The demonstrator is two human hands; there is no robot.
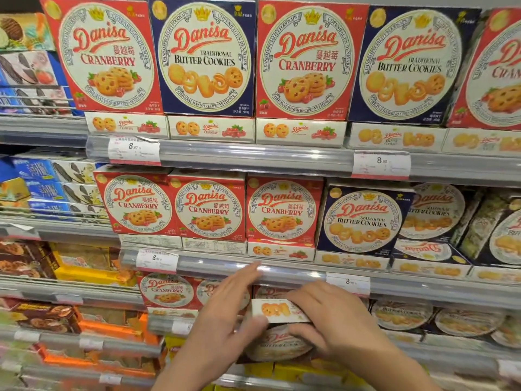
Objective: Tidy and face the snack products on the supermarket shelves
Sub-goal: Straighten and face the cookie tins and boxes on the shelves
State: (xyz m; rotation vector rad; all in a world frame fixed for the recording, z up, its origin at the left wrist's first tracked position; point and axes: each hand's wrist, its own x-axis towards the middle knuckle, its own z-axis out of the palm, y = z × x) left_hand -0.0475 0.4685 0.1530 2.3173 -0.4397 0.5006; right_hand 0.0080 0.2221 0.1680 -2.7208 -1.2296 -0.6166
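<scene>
Blue butter-cookie box [277,344] gripped between left hand [225,309] and right hand [332,317], red cranberry boxes [169,290] beside.

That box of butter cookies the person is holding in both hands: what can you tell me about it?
The butter cookie box looks like printed cardboard, dark blue with a round cream label carrying red Danisa script. It is tilted, so its white top edge, printed with golden cookies, faces the camera. It sits low in the view, in front of the third shelf down. The left hand holds its left side and the right hand curls over its top right corner. The image is blurred, so finer print is unreadable.
</scene>
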